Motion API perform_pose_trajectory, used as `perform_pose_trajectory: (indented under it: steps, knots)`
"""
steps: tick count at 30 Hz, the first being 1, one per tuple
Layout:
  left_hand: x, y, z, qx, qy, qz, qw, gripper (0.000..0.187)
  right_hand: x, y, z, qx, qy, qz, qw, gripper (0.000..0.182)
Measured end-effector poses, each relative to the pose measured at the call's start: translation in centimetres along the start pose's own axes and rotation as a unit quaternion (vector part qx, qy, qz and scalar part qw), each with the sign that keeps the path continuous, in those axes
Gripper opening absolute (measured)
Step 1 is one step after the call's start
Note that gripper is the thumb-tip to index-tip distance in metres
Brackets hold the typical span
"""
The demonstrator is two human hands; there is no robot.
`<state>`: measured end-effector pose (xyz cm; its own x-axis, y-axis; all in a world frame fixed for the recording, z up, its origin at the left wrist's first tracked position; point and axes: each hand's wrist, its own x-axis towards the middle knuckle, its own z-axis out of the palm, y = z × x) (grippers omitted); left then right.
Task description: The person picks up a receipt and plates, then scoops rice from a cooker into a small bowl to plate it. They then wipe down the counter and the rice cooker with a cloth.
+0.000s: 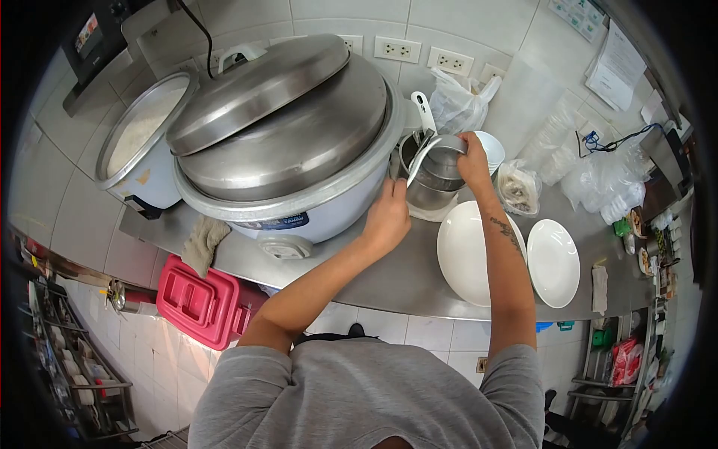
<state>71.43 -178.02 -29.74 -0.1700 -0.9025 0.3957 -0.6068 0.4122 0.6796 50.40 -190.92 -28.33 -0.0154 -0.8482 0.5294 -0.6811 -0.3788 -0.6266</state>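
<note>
where the left hand (388, 217) is: curled round a white utensil handle (421, 162)
right hand (473, 163): grasping a metal cup (447, 159)
metal pot (428, 197): between the hands, beneath the cup
steadiness: best with the cup level

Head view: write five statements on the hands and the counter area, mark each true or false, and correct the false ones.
1. The right hand grips a small round steel cup. True.
2. A dark tattoo shows on the left forearm. False: it is on the right forearm.
3. A tilted round steel lid rests on a large domed steel lid. True.
4. A pink rectangular plastic bin stands on the grey steel counter. False: it sits lower than the counter.
5. Two glossy white oval plates lie side by side. True.
</note>
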Motion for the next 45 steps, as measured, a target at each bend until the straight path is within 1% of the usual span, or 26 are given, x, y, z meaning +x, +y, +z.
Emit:
perform_pose_trajectory:
  steps: [4,7,10,13,16,17,18,20,21,22,24,25,27,29,31,32,33,34,35,36,37,38,39,41,42,45]
  knots:
    - [0.3,0.3,-0.6,0.027,-0.005,0.004,1.000,0.041,0.3,-0.9,-1.1,-0.014,0.019,-0.011,1.000,0.037]
    - [0.2,0.9,-1.2,0.026,0.032,0.040,0.998,0.042,0.3,-1.3,-1.3,-0.022,0.036,-0.021,0.999,0.038]
    - [-0.6,0.7,-0.6,0.030,0.064,0.063,0.996,0.044,-0.1,-1.7,-1.1,-0.040,0.066,-0.093,0.993,0.040]
    - [-1.1,0.2,-0.4,0.021,0.009,0.045,0.999,0.047,-1.1,-2.8,-0.7,-0.068,0.155,-0.095,0.981,0.042]
    - [-1.1,0.0,-0.5,0.047,-0.026,0.034,0.998,0.045,-1.5,-1.8,-0.2,-0.079,0.080,-0.132,0.985,0.045]
    - [-0.8,-0.4,-0.6,0.059,-0.103,-0.008,0.993,0.042,-1.7,-1.7,-0.1,-0.088,0.067,-0.151,0.982,0.047]
    - [-1.1,-0.1,-1.0,0.040,-0.087,-0.013,0.995,0.040,-1.8,-1.9,-0.3,-0.120,0.047,-0.148,0.981,0.048]
    - [-1.6,2.0,-3.9,-0.015,-0.067,-0.002,0.998,0.042,-1.9,-3.0,-1.0,-0.157,0.069,-0.103,0.980,0.051]
    - [-1.8,2.7,-5.2,-0.040,-0.049,0.011,0.998,0.040,-1.9,-3.1,-1.2,-0.172,0.087,-0.123,0.974,0.052]
    - [-2.0,3.1,-6.3,-0.076,-0.029,0.019,0.997,0.039,-2.1,-4.0,-1.3,-0.189,0.061,-0.102,0.975,0.054]
    - [-2.3,3.4,-8.7,-0.144,0.011,0.039,0.989,0.037,-2.3,-4.4,-1.6,-0.230,-0.010,-0.113,0.967,0.055]
    - [-2.5,3.5,-10.5,-0.137,-0.004,0.038,0.990,0.035,-2.3,-4.1,-1.6,-0.250,-0.043,-0.119,0.960,0.055]
    - [-3.4,3.6,-15.5,-0.123,-0.034,0.038,0.991,0.033,-1.7,-2.1,-0.8,-0.243,0.047,-0.154,0.957,0.054]
    - [-4.8,3.8,-20.9,-0.113,-0.002,-0.006,0.994,0.033,-0.8,-1.5,-0.9,-0.229,0.113,-0.115,0.960,0.050]
    - [-5.7,1.8,-25.8,-0.045,0.047,-0.058,0.996,0.033,0.4,0.9,-0.3,-0.177,0.220,-0.069,0.957,0.047]
    - [-5.6,0.3,-28.5,-0.003,0.072,-0.095,0.993,0.033,1.3,3.9,-0.5,-0.150,0.229,-0.006,0.962,0.048]
    - [-5.1,-3.2,-30.6,0.094,0.176,0.013,0.980,0.032,2.3,7.0,-0.7,-0.124,0.238,0.058,0.962,0.050]
    - [-4.7,-5.6,-33.7,0.182,0.191,-0.024,0.964,0.032,2.9,8.6,-0.6,-0.020,0.280,0.144,0.949,0.045]
    - [-4.0,-10.0,-36.9,0.227,0.231,0.037,0.945,0.032,3.6,9.7,-0.4,0.085,0.318,0.226,0.917,0.040]
    - [-3.1,-13.8,-40.6,0.326,0.244,0.007,0.913,0.032,3.9,11.0,-1.5,0.208,0.273,0.281,0.896,0.034]
    - [-2.0,-16.8,-44.3,0.421,0.255,-0.022,0.870,0.033,4.0,10.9,-2.6,0.326,0.224,0.329,0.857,0.028]
    - [-0.7,-18.5,-48.0,0.470,0.207,-0.092,0.853,0.033,4.2,9.0,-3.1,0.302,0.238,0.347,0.855,0.022]
    - [0.7,-20.0,-51.2,0.514,0.158,-0.161,0.828,0.033,4.3,7.1,-3.9,0.332,0.242,0.357,0.839,0.026]
    - [3.8,-24.0,-56.1,0.547,0.090,-0.181,0.812,0.033,5.3,4.4,-5.0,0.387,0.287,0.358,0.800,0.030]
    - [5.1,-26.2,-57.9,0.561,0.056,-0.192,0.803,0.033,5.9,3.0,-5.4,0.410,0.293,0.343,0.793,0.031]
    - [10.0,-32.9,-59.8,0.597,-0.016,-0.093,0.796,0.030,7.1,-2.4,-6.0,0.476,0.309,0.301,0.766,0.036]
